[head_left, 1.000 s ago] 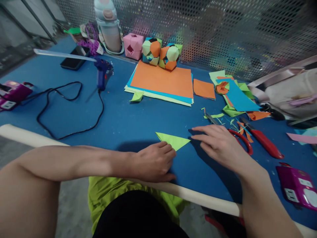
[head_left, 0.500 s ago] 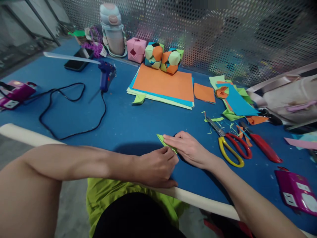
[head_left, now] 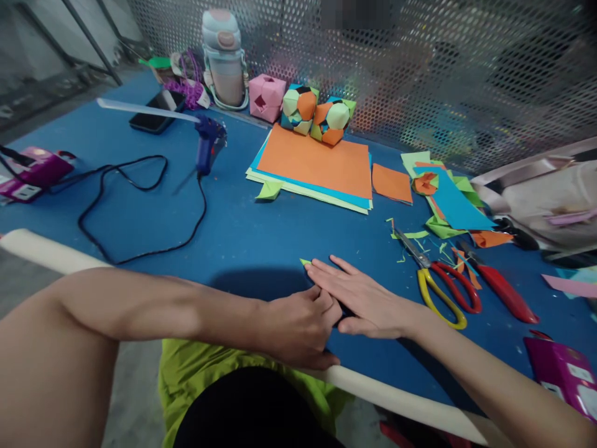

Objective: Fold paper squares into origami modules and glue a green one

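A small green folded paper (head_left: 305,262) lies on the blue table near its front edge, with only its pointed tip showing. My right hand (head_left: 357,295) rests flat over the paper, fingers stretched out. Curled against its underside, my left hand (head_left: 303,323) has its fingertips pressed at the paper's near side; the hands touch there. Most of the paper is hidden beneath them.
Scissors (head_left: 445,292) and a red-handled cutter (head_left: 506,292) lie right of my hands. Behind are a paper stack (head_left: 317,163), folded paper balls (head_left: 333,118), a pink cube (head_left: 267,98) and a bottle (head_left: 224,68). A blue glue gun (head_left: 206,143) trails its cord at left.
My right hand has flattened and spread over the green paper, covering more of it. My left hand stays beside it. The view has shifted slightly.
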A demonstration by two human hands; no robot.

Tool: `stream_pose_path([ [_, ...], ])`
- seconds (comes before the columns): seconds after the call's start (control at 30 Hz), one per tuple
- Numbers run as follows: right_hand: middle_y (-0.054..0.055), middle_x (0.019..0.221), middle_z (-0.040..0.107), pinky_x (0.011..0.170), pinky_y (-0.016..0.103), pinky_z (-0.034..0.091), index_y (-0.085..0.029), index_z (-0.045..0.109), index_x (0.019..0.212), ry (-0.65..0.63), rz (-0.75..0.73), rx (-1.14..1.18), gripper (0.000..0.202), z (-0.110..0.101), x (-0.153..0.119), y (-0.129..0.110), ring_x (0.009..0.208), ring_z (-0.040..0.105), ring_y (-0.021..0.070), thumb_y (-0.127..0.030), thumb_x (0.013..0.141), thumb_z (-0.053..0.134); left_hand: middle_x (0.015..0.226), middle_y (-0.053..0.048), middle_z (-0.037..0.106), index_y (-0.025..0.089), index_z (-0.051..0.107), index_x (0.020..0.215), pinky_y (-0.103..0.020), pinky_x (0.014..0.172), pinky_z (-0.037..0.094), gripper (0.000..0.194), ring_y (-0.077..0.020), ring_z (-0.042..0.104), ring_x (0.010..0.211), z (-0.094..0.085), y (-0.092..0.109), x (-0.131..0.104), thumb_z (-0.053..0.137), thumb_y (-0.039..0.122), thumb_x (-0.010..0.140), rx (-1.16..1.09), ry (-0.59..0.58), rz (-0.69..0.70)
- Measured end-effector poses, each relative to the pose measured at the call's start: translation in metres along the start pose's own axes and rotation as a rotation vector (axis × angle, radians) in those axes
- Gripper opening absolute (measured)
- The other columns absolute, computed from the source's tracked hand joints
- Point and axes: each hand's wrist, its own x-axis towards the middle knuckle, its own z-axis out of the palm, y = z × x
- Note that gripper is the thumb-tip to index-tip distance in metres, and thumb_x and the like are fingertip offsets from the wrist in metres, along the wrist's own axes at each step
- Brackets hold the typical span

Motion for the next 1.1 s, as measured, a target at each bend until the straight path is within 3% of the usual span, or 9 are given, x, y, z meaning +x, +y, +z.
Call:
stream_pose_path([
  [0.27, 0.014, 0.151, 0.020, 0.113, 0.048, 0.006, -0.010, 0.005, 0.146, 0.006, -0.063, -0.082, 0.094, 0.003, 0.014, 0.014, 0.140, 0.012, 0.0235, -0.071, 0.081, 0.033, 0.079, -0.020, 0.063, 0.006, 0.067, 0.075, -0.049, 0.077, 0.047, 0.045, -0.0314, 0.058, 0.080, 0.002, -0.001, -0.001, 0.043, 0.043, 0.083, -0.019, 0.013, 0.020],
  [0.5, 0.019, 0.149, 0.024, 0.112, 0.049, 0.008, -0.005, 0.006, 0.146, 0.098, -0.017, -0.186, 0.103, 0.011, 0.009, 0.007, 0.140, 0.013, 0.0271, -0.071, 0.075, 0.043, 0.078, -0.019, 0.063, 0.006, 0.065, 0.075, -0.048, 0.080, 0.047, 0.045, -0.0294, 0.058, 0.080, 0.003, -0.002, -0.001, 0.044, 0.046, 0.082, -0.019, 0.026, -0.001],
  [0.7, 0.017, 0.146, 0.032, 0.112, 0.051, 0.007, -0.005, 0.009, 0.145, 0.131, 0.027, -0.249, 0.090, 0.008, 0.010, 0.000, 0.138, 0.020, 0.0273, -0.054, 0.080, 0.047, 0.087, -0.020, 0.064, 0.002, 0.063, 0.089, -0.048, 0.083, 0.047, 0.049, -0.0297, 0.059, 0.083, 0.002, -0.001, -0.001, 0.042, 0.046, 0.084, 0.007, -0.023, -0.008],
  [0.87, 0.019, 0.146, 0.032, 0.111, 0.055, 0.014, -0.007, 0.008, 0.146, 0.163, 0.045, -0.292, 0.096, 0.010, -0.013, 0.002, 0.138, 0.019, 0.0281, -0.065, 0.079, 0.045, 0.088, -0.021, 0.063, 0.002, 0.062, 0.087, -0.048, 0.082, 0.047, 0.049, -0.0309, 0.058, 0.087, 0.002, -0.001, 0.000, 0.040, 0.046, 0.086, -0.003, -0.025, -0.006],
  [1.0, 0.022, 0.147, 0.027, 0.108, 0.056, 0.020, -0.008, 0.006, 0.146, 0.298, 0.105, -0.318, 0.092, 0.011, -0.032, 0.005, 0.139, 0.013, 0.0298, -0.061, 0.082, 0.046, 0.088, -0.022, 0.062, 0.002, 0.062, 0.087, -0.044, 0.077, 0.048, 0.046, -0.0297, 0.058, 0.086, -0.001, -0.002, 0.000, 0.042, 0.043, 0.086, -0.046, -0.032, -0.007],
  [1.1, 0.022, 0.144, 0.033, 0.106, 0.055, 0.026, -0.010, 0.019, 0.144, 0.415, 0.102, -0.325, 0.073, 0.012, -0.038, 0.001, 0.138, 0.021, 0.0294, -0.047, 0.087, 0.047, 0.088, -0.021, 0.061, 0.002, 0.062, 0.087, -0.043, 0.077, 0.049, 0.045, -0.0285, 0.057, 0.085, -0.002, -0.002, 0.000, 0.043, 0.043, 0.086, -0.052, -0.028, -0.024],
])
